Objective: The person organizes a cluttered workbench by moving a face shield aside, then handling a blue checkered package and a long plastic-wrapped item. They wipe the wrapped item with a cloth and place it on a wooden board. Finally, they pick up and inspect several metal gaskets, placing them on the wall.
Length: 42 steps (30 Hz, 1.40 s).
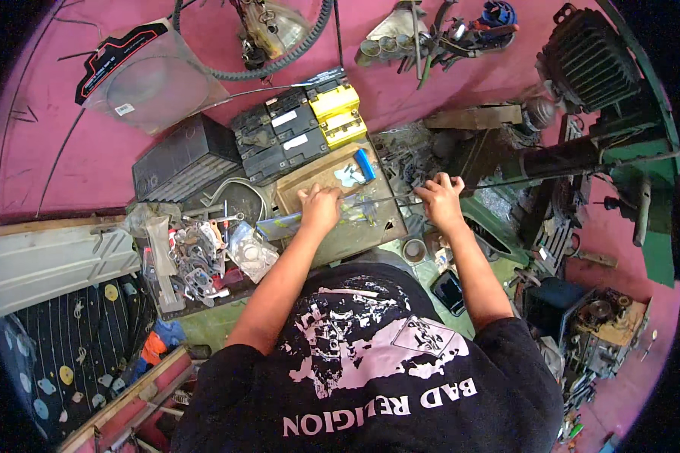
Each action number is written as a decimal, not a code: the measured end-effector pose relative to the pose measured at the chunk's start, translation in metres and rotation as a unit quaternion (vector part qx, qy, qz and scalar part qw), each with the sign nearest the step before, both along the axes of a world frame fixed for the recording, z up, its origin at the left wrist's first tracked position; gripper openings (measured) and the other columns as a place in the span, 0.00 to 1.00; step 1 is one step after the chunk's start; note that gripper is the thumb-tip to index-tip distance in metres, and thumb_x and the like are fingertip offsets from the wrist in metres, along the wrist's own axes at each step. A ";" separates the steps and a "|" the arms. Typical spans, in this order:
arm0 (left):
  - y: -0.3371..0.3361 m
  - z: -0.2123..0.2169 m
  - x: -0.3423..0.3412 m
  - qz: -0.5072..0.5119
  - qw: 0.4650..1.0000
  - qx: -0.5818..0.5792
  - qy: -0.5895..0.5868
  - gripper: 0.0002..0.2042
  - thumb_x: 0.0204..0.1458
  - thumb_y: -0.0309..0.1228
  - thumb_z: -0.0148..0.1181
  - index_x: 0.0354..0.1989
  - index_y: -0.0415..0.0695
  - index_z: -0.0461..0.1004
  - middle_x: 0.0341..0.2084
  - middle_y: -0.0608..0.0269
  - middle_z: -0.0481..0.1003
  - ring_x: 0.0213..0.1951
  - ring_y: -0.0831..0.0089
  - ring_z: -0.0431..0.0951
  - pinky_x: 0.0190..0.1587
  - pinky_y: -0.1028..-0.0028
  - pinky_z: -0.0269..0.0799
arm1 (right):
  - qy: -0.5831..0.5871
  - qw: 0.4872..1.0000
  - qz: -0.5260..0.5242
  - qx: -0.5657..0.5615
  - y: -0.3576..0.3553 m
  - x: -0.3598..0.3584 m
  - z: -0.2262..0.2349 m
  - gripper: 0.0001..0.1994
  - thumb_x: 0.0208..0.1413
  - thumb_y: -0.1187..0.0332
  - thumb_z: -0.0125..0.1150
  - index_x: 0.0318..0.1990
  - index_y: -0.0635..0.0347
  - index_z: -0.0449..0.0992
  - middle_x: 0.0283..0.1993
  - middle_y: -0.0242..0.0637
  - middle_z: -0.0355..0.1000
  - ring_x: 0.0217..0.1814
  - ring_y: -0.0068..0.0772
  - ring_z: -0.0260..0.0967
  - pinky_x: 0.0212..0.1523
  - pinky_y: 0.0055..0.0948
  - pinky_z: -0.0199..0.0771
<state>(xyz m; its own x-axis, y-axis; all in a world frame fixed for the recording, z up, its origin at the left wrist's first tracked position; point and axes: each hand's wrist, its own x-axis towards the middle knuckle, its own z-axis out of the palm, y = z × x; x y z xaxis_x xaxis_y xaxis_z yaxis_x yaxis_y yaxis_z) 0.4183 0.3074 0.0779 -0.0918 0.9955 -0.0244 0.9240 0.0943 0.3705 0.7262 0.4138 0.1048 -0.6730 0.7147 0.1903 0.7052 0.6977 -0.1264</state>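
Note:
A thin dark cable or rod stretches between my two hands above the workbench. My left hand is closed on its left part, in front of a shallow wooden tray. At the bench's right edge my right hand pinches the line between curled fingers. A similar dark line seems to run on to the right, but I cannot tell whether it is the same piece. In the tray lie a blue cylinder and a crumpled white-blue piece.
Black and yellow batteries stand behind the tray. Metal parts and a clear plastic bag crowd the left side. A green drill-press-like machine rises at right. A round tin sits below my right hand.

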 end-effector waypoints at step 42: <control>-0.060 0.033 -0.004 0.064 0.995 0.007 -0.082 0.07 0.45 0.37 0.71 0.32 0.53 0.84 0.32 0.68 0.82 0.43 0.66 0.76 0.53 0.56 0.57 | 0.096 0.965 0.182 -0.165 -0.048 -0.108 0.000 0.15 0.53 0.67 0.66 0.50 0.44 0.79 0.43 0.30 0.79 0.57 0.38 0.67 0.55 0.53 0.53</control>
